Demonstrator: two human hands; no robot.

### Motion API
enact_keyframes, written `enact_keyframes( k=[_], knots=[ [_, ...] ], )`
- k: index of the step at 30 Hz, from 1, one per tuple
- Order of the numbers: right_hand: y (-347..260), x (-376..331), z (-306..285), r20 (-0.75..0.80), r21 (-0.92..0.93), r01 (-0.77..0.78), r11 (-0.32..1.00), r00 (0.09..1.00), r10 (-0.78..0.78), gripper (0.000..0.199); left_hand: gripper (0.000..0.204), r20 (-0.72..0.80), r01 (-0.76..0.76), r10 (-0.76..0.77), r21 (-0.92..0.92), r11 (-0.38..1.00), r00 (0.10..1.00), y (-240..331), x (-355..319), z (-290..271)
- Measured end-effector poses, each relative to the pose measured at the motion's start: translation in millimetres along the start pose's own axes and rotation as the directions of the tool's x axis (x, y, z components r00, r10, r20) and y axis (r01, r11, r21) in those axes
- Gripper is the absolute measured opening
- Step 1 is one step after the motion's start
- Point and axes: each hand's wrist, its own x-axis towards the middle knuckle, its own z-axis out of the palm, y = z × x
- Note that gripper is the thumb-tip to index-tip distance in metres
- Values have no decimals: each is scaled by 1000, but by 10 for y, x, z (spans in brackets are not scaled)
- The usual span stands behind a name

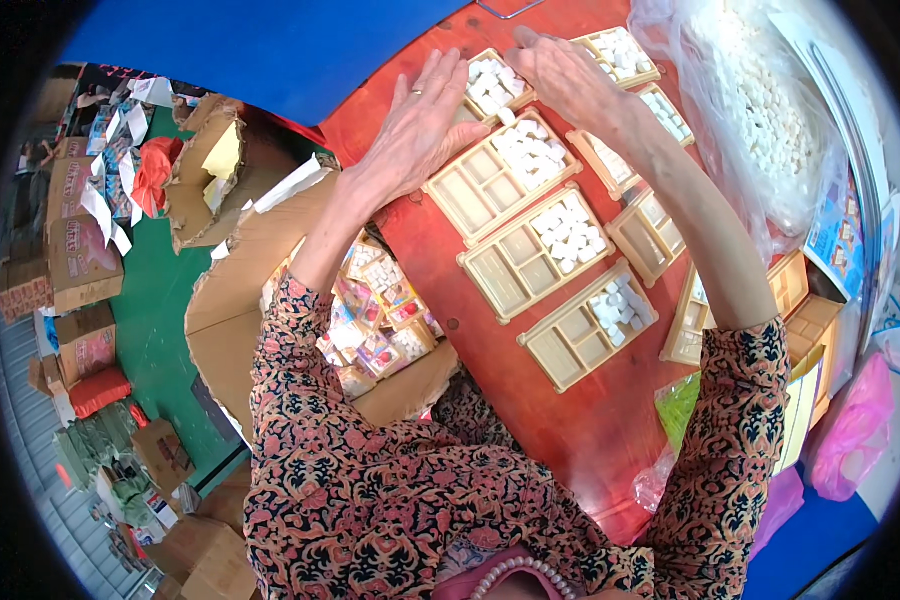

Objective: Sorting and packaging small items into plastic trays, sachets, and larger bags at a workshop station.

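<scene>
My left hand (420, 130) is open, its fingers stretched along the left side of the farthest compartment tray (492, 88). Over that tray's right side, my right hand (570, 80) has bent fingers drawn together; whatever they may hold is hidden. Small white chunks, like marshmallows (493, 86), fill the tray's visible compartment. Nearer me stand three cream trays in a row: a first tray (460, 202), a second tray (495, 283) and a third tray (555, 352). Each has white chunks in its right-hand compartment, while the other compartments are bare.
More trays (652, 240) stand to the right on the red table cover (570, 440), partly behind my right arm. A clear bag of white chunks (770, 120) lies at the far right. An open cardboard box (240, 300) with colourful packs (380, 310) sits at my left.
</scene>
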Motion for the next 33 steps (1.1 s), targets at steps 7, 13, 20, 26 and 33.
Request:
enact_keyframes(
  k=[7,13,20,26,33],
  knots=[
    [239,320,263,-862,57,300,952,496,-105,25,75,20,-20,20,-20,1000,1000,27,54,22],
    [45,234,266,-324,346,71,935,945,48,27,74,22,-5,5,13,1000,1000,-1,-21,21],
    [47,170,195,-356,347,44,937,930,88,24,75,6,-22,22,30,999,1000,44,35,75],
    [-108,217,13,-209,124,24,992,978,2,19,77,33,8,-10,52,999,999,21,-28,40],
    [126,137,60,-492,313,137,940,870,37,32,75,-32,-56,55,-45,997,998,59,28,29]
  ],
)
